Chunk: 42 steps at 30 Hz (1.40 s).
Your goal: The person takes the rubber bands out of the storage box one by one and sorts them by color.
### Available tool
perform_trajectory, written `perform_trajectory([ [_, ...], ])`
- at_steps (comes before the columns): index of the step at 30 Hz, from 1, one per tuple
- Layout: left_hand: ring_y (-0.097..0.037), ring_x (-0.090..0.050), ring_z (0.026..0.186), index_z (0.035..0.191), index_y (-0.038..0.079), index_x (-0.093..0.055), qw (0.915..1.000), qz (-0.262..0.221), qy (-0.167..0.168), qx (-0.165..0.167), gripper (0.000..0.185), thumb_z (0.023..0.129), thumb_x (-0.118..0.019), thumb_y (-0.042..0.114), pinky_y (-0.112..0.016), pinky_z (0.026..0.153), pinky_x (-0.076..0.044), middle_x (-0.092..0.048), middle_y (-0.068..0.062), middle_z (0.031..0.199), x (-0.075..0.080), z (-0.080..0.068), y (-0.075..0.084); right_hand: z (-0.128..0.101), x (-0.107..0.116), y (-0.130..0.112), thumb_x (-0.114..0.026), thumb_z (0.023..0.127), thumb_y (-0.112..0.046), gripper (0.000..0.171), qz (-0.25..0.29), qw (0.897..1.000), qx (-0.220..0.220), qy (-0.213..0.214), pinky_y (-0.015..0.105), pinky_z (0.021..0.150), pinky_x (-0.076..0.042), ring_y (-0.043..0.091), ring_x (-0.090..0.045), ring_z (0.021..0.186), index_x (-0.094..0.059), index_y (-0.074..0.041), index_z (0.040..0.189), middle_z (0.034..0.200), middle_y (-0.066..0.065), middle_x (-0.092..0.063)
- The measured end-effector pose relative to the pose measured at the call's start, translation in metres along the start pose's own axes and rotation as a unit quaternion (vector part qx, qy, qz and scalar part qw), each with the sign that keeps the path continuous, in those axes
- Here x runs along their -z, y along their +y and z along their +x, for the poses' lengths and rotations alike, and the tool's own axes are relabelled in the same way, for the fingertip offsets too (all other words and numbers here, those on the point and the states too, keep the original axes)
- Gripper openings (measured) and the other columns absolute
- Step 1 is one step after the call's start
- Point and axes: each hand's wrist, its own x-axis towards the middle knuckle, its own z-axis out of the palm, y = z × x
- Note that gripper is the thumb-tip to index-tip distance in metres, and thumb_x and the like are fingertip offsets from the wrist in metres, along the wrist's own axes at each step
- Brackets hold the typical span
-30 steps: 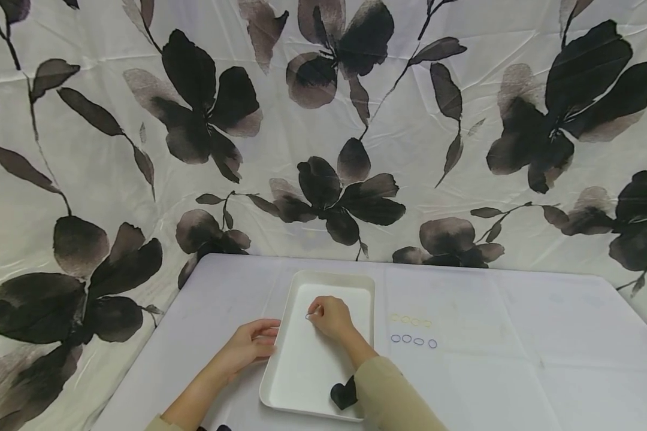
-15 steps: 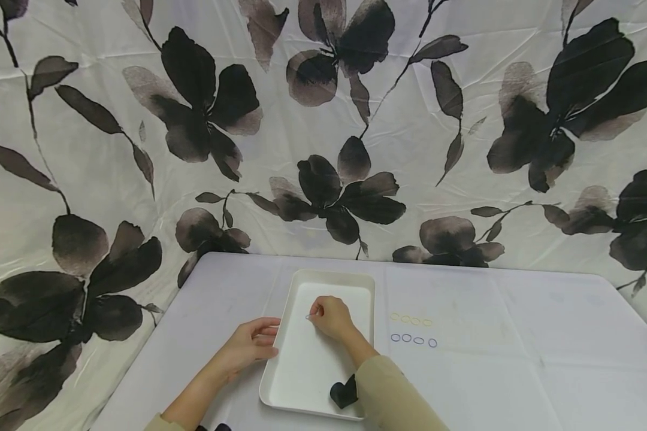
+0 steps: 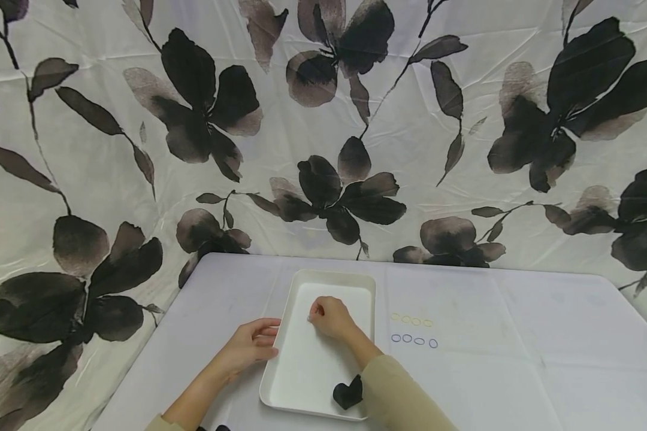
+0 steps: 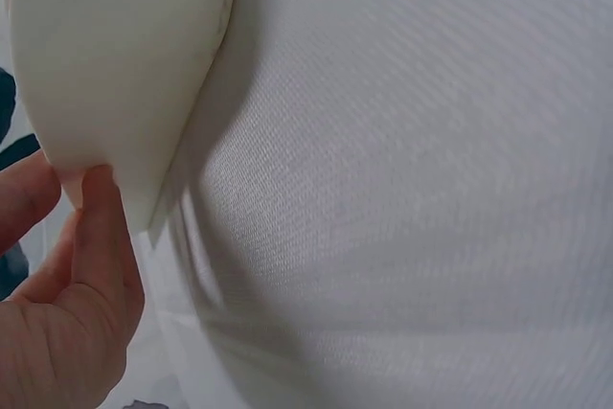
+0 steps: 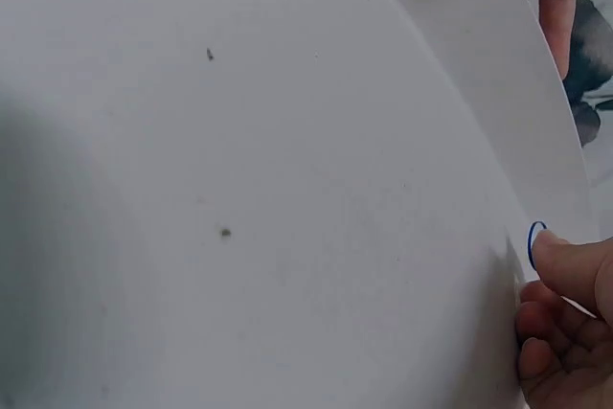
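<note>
A white tray [image 3: 318, 389] lies on the table. My left hand [image 3: 250, 346] holds its left rim, thumb and fingers on either side of the wall in the left wrist view. My right hand [image 3: 333, 317] is over the tray's upper half, its thumb and fingers together. In the right wrist view a thin blue ring [image 5: 531, 244] stands at the thumb tip, pinched, close to the tray wall; part of it is hidden by the thumb. A black heart-shaped piece [image 3: 347, 394] lies in the tray's near right corner, partly behind my right sleeve.
Right of the tray, a row of yellow rings [image 3: 411, 321] lies on the white tablecloth [image 3: 496, 371], with a row of blue rings [image 3: 411, 339] below it. A dark object [image 3: 223, 428] shows at the bottom edge. A floral cloth [image 3: 323, 120] hangs behind the table.
My right hand stays nearly in place, with its fingertips and sleeve shifting slightly right. A bit more of the black heart shows. The left hand has not visibly moved.
</note>
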Motion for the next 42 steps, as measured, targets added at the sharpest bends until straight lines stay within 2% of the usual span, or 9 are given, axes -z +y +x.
perform_trajectory([
  [5, -0.03, -0.059, 0.1, 0.13, -0.013, -0.041, 1.0, 0.004, 0.0, -0.001, 0.06, 0.075, -0.065, -0.013, -0.036, 0.079, -0.053, -0.052, -0.024, 0.115, 0.0, 0.0, 0.0, 0.0, 0.008, 0.003, -0.065, 0.082, -0.004, 0.008, 0.013, 1.0, 0.01, 0.002, 0.021, 0.056, -0.037, 0.008, -0.042, 0.061, -0.061, -0.006, 0.075, 0.064, -0.005, -0.047],
  [14, -0.027, -0.058, 0.098, 0.129, -0.013, -0.042, 1.0, 0.006, 0.0, -0.003, 0.059, 0.074, -0.065, -0.013, -0.034, 0.078, -0.053, -0.053, -0.023, 0.114, 0.0, 0.0, 0.002, -0.001, 0.022, 0.002, -0.064, 0.084, -0.002, 0.009, 0.084, 0.996, -0.03, -0.018, 0.019, 0.046, -0.04, 0.008, -0.049, 0.049, -0.06, -0.003, 0.076, 0.058, -0.002, -0.053],
  [23, -0.027, -0.058, 0.098, 0.129, -0.013, -0.043, 0.9999, 0.01, 0.006, -0.004, 0.059, 0.074, -0.065, -0.013, -0.034, 0.078, -0.053, -0.052, -0.023, 0.114, -0.001, 0.0, 0.001, -0.005, 0.035, 0.001, -0.067, 0.082, -0.001, 0.004, 0.145, 0.988, -0.039, -0.04, 0.019, 0.052, -0.046, 0.01, -0.055, 0.054, -0.066, 0.002, 0.08, 0.062, 0.005, -0.061],
  [29, -0.028, -0.058, 0.098, 0.129, -0.012, -0.043, 0.9999, 0.011, 0.01, -0.001, 0.059, 0.074, -0.066, -0.013, -0.035, 0.078, -0.053, -0.053, -0.023, 0.114, -0.002, 0.001, 0.001, -0.01, 0.045, 0.002, -0.068, 0.081, -0.002, 0.004, 0.143, 0.988, -0.026, -0.045, 0.022, 0.053, -0.048, 0.011, -0.059, 0.056, -0.07, 0.002, 0.082, 0.064, 0.005, -0.064],
  [35, -0.029, -0.058, 0.099, 0.129, -0.013, -0.043, 0.9999, 0.013, 0.01, -0.003, 0.059, 0.074, -0.066, -0.013, -0.035, 0.078, -0.053, -0.053, -0.023, 0.114, -0.002, 0.002, 0.0, -0.014, 0.056, 0.002, -0.066, 0.084, -0.005, 0.005, 0.135, 0.989, -0.017, -0.052, 0.021, 0.053, -0.046, 0.01, -0.054, 0.056, -0.069, 0.0, 0.084, 0.065, 0.004, -0.061],
  [42, -0.029, -0.059, 0.098, 0.129, -0.012, -0.043, 0.9997, 0.012, 0.018, 0.004, 0.059, 0.074, -0.066, -0.014, -0.035, 0.077, -0.054, -0.053, -0.023, 0.113, -0.003, 0.0, 0.001, -0.021, 0.067, 0.004, -0.066, 0.083, -0.003, 0.008, 0.172, 0.983, -0.019, -0.057, 0.025, 0.057, -0.051, 0.011, -0.055, 0.058, -0.068, 0.004, 0.086, 0.068, 0.004, -0.061],
])
